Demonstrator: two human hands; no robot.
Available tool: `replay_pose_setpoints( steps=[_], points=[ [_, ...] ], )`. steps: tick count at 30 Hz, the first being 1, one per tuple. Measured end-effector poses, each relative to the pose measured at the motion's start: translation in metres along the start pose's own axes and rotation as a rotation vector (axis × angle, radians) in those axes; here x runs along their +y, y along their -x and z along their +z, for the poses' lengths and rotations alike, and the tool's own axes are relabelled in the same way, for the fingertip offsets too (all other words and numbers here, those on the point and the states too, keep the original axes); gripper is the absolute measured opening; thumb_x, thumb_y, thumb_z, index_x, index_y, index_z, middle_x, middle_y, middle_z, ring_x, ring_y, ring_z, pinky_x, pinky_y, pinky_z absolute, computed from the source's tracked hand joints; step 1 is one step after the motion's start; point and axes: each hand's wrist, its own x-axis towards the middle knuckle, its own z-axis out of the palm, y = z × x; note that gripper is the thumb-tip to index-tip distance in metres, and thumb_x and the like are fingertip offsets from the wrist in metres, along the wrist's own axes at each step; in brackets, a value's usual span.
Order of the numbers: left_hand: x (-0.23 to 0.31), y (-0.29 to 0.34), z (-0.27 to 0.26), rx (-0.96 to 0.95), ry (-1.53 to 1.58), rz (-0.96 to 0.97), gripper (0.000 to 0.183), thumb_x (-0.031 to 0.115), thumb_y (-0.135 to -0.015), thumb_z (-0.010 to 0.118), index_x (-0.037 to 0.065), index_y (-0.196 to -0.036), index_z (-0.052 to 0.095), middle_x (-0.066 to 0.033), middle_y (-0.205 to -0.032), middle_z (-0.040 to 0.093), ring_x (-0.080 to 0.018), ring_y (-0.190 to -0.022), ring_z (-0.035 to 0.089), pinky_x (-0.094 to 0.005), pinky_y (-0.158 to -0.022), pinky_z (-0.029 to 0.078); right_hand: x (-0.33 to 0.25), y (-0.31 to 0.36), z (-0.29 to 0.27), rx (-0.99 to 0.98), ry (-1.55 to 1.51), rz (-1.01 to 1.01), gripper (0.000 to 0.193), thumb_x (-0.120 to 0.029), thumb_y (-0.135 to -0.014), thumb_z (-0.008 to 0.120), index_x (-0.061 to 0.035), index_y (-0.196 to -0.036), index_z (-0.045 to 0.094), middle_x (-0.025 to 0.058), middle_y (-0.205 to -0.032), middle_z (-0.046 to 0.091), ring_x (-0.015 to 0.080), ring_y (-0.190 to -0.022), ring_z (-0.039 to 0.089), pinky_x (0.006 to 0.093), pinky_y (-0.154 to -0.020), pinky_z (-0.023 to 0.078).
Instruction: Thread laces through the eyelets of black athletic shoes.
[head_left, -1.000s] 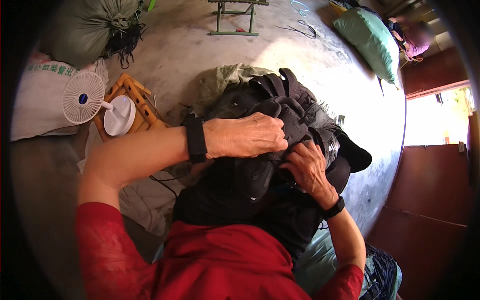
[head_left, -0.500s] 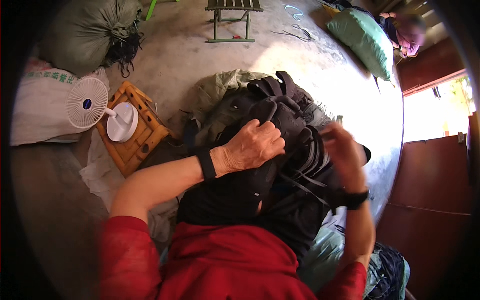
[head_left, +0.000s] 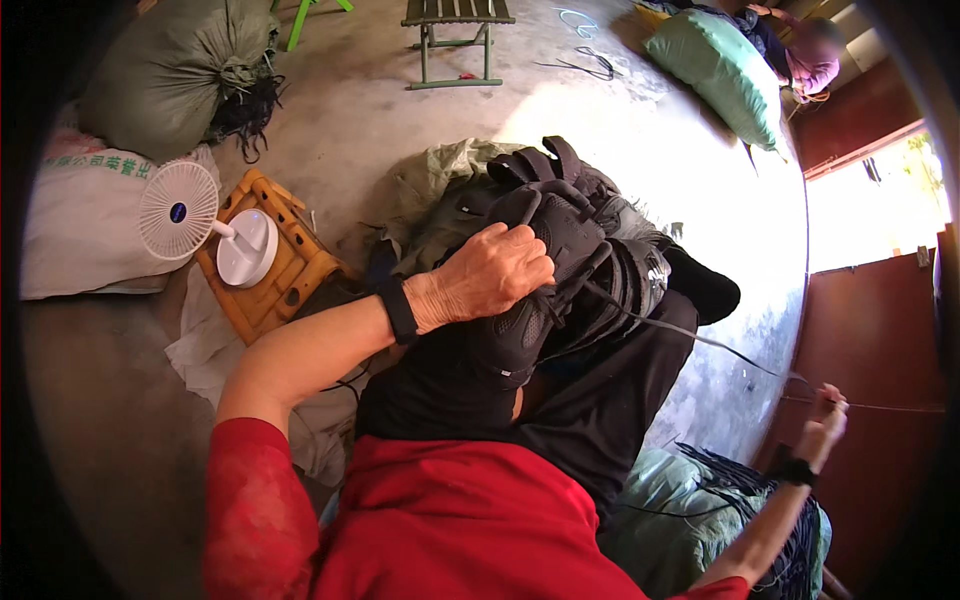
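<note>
In my lap rests a bundle of several black shoes (head_left: pixel 570 235), with mesh uppers and straps or tongues standing up at its far end. My left hand (head_left: pixel 495 268) is closed at the near left side of the bundle, gripping one shoe; its fingertips are partly hidden. From the shoes a thin dark shoelace (head_left: pixel 710 343) stretches out to the right. Its far end runs into my right hand (head_left: pixel 824 422), held well off to the right with the fingers pinched on it.
On the left, a white fan (head_left: pixel 248 248) stands on a bamboo stool (head_left: pixel 262 312), near large stuffed sacks (head_left: pixel 170 85). Dark laces (head_left: pixel 790 545) lie over a green sack at lower right. A folding stool (head_left: pixel 455 55) stands ahead; another person (head_left: pixel 812 60) sits far right.
My right hand has moved from beside the shoes far out to the right, drawing the shoelace out long. My left hand has stayed at the shoes, shifting slightly.
</note>
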Motion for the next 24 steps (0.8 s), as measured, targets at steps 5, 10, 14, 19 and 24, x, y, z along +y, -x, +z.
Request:
replay_pose_setpoints(
  steps=[5,10,14,19,24],
  points=[
    [-0.007,0.018,-0.02,0.06,0.19,-0.063,0.022,0.011,-0.076,0.074,0.008,-0.093,0.06,-0.0068,-0.097,0.06,-0.0242,-0.093,0.06,-0.0327,-0.071,0.048,0.084,0.118,0.282,-0.127,0.334,0.12,0.021,-0.02,-0.098,0.055,-0.0025,-0.106,0.062,0.004,-0.08,0.063,0.0126,-0.073,0.06,0.025,-0.065,0.048],
    [0.019,-0.002,-0.033,-0.208,0.02,-0.08,0.021,0.016,-0.074,0.07,0.01,-0.094,0.064,-0.0035,-0.107,0.058,-0.0202,-0.109,0.052,-0.034,-0.084,0.041,0.061,0.185,0.407,-0.598,0.301,0.11,0.014,-0.008,-0.096,0.057,-0.0021,-0.107,0.063,0.0028,-0.079,0.061,0.0079,-0.072,0.057,0.0211,-0.06,0.045],
    [0.034,-0.029,-0.029,-0.372,-0.215,0.117,0.009,0.017,-0.072,0.058,0.011,-0.078,0.058,-0.0033,-0.089,0.053,-0.0202,-0.09,0.051,-0.0336,-0.075,0.039,0.056,0.199,0.444,-0.723,0.446,-0.163,0.008,-0.001,-0.092,0.058,-0.0015,-0.098,0.064,0.0076,-0.087,0.064,0.0112,-0.066,0.058,0.0257,-0.058,0.046],
    [0.021,-0.007,-0.016,-0.157,0.044,0.082,0.013,0.011,-0.078,0.06,0.01,-0.091,0.062,-0.0043,-0.097,0.062,-0.0208,-0.096,0.061,-0.0349,-0.077,0.047,0.072,0.2,0.45,-0.841,0.411,0.052,0.012,-0.006,-0.095,0.058,-0.0002,-0.103,0.064,0.0075,-0.082,0.065,0.0109,-0.055,0.057,0.0257,-0.052,0.046],
    [0.029,0.004,-0.007,0.036,0.26,-0.16,0.026,0.01,-0.077,0.067,0.015,-0.103,0.068,0.0011,-0.086,0.06,-0.0176,-0.09,0.061,-0.0339,-0.076,0.048,0.058,0.197,0.449,-0.952,0.41,0.271,0.019,-0.019,-0.096,0.059,-0.0029,-0.106,0.064,0.0042,-0.077,0.064,0.0088,-0.057,0.057,0.0245,-0.052,0.045]
  ],
)
